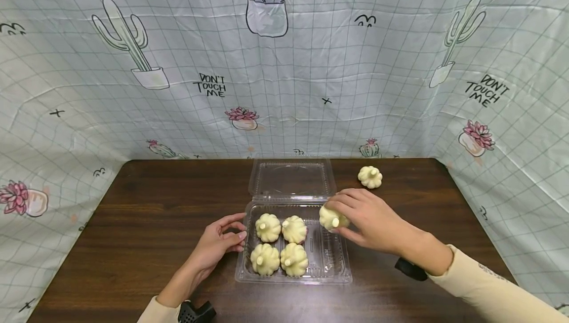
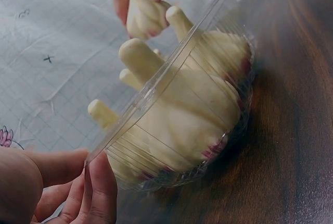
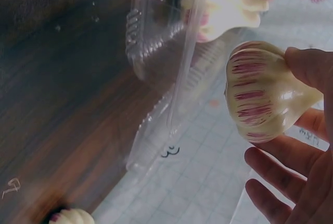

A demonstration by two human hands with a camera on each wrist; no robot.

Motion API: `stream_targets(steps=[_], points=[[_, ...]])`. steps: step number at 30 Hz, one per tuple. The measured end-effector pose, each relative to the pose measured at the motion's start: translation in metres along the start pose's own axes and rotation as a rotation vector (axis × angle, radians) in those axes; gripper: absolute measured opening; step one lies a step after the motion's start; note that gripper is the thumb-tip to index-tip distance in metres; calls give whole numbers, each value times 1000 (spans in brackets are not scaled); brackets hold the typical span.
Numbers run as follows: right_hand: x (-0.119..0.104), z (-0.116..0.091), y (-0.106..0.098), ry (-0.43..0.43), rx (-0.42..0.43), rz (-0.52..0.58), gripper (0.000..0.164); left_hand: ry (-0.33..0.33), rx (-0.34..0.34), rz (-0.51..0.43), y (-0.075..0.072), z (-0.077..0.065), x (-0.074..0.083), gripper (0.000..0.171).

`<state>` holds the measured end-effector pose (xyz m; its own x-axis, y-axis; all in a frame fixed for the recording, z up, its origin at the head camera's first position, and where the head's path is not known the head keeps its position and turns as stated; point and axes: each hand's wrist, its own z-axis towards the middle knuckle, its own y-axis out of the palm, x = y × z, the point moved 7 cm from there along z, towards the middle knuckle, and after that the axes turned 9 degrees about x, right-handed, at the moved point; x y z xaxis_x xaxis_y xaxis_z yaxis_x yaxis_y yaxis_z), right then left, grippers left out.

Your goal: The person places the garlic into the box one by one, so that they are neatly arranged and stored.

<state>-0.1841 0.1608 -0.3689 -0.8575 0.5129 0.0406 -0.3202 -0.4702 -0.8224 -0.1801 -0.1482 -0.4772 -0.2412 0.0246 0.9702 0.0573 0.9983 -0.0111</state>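
Note:
A clear plastic clamshell box (image 1: 326,263) lies with its lid (image 1: 291,177) folded back behind it. Several garlic bulbs (image 1: 268,227) sit in two rows in its left part, stems up. My left hand (image 1: 218,241) pinches the box's left rim between thumb and fingers, as the left wrist view shows. Over the right part of the box, my right hand (image 1: 366,219) grips another garlic bulb (image 3: 260,94) between thumb and fingers. Purple streaks mark that bulb's underside in the right wrist view.
One more garlic bulb (image 1: 370,177) rests on the dark wooden table (image 1: 178,204), behind and right of the box. A patterned cloth (image 1: 289,66) hangs along the table's back and sides.

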Motion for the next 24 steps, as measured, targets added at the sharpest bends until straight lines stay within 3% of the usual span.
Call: stream_targets(steps=[8,24], points=[[-6,0,13,-13,-40,18,44,-1,0,-3,0,0,1,55],[-16,-5,32,-66,-80,2,52,-6,-5,-10,0,-1,0,54]])
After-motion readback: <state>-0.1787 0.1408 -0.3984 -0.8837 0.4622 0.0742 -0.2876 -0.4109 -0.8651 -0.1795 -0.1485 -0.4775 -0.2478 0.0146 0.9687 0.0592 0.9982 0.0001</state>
